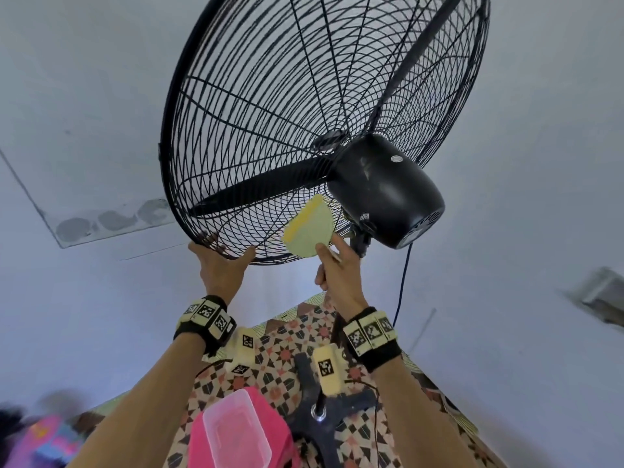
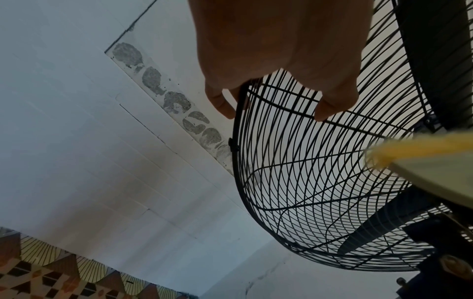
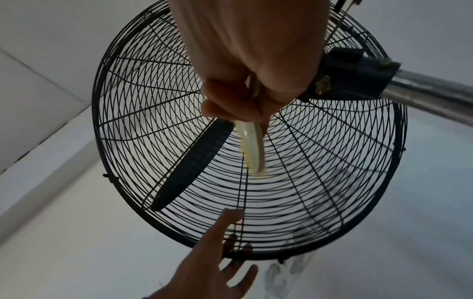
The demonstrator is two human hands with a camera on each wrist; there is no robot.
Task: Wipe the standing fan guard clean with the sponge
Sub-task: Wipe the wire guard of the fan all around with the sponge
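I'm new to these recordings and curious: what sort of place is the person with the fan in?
Probably a room in a home. Plain white walls, a patterned floor covering under the standing fan, and a pink plastic tub on the floor suggest a lived-in house rather than a workshop.

No readable txt anywhere I can see. Small oval badge (image 1: 395, 159) on the black motor housing (image 1: 385, 190) of the fan, prob a brand mark, but too small/blurry to make out. Round knob (image 1: 364, 216) under the housing has tiny white marks, can't read them either. The wristbands (image 1: 206, 314) on both my wrists carry square black-and-white coded tags, patterns only, no letters or nos. I can read.
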